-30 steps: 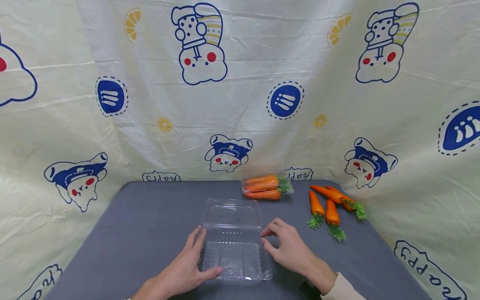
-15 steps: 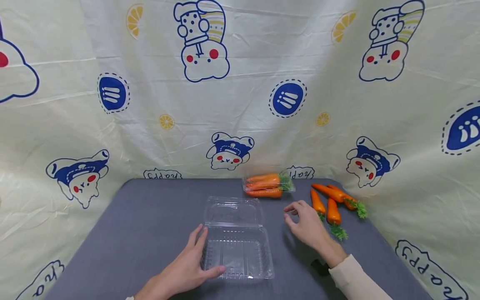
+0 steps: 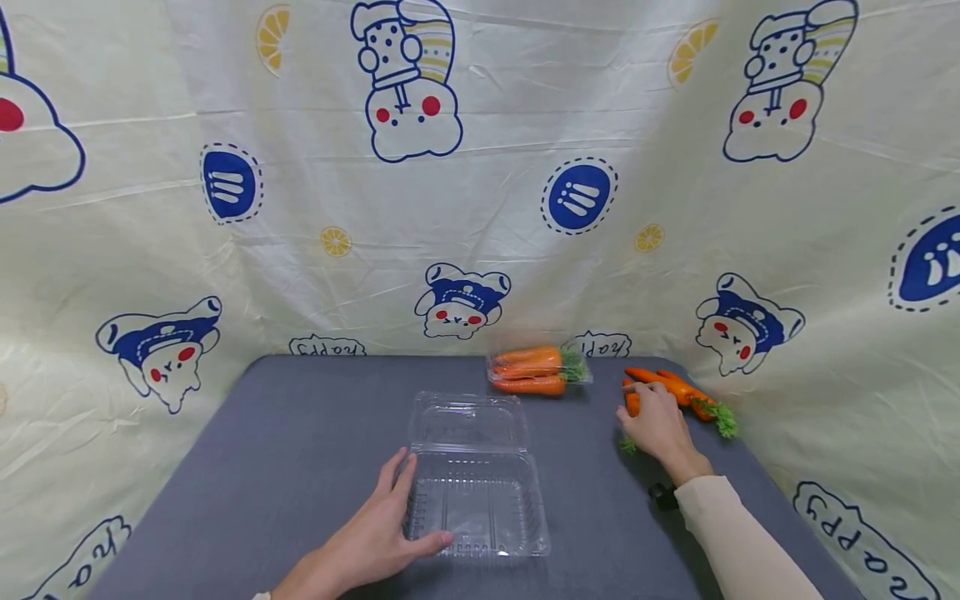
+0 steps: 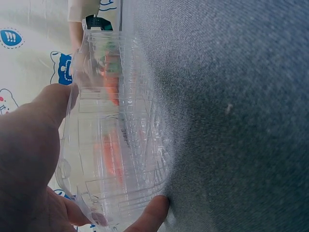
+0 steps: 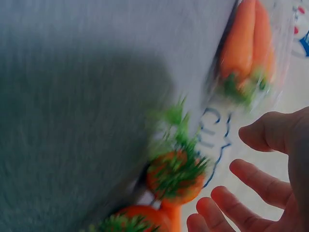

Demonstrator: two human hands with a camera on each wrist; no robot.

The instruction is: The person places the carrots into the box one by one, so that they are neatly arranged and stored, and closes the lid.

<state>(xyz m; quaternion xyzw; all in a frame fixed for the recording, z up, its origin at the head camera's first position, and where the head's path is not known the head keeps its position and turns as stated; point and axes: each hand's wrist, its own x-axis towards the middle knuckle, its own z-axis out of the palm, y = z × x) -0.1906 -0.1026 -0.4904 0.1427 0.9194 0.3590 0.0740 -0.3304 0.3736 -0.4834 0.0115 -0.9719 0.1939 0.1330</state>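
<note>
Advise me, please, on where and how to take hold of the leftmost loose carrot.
From above with the right hand, likely around the thick orange end of the carrot: it lies on its side, and its feathery leaves look too flimsy to grip.

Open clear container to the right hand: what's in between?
Head view: bare grey tabletop beside the open clear container, then carrot greens close by the right hand.

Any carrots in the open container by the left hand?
No, the head view shows only bare clear plastic inside the open container.
</note>
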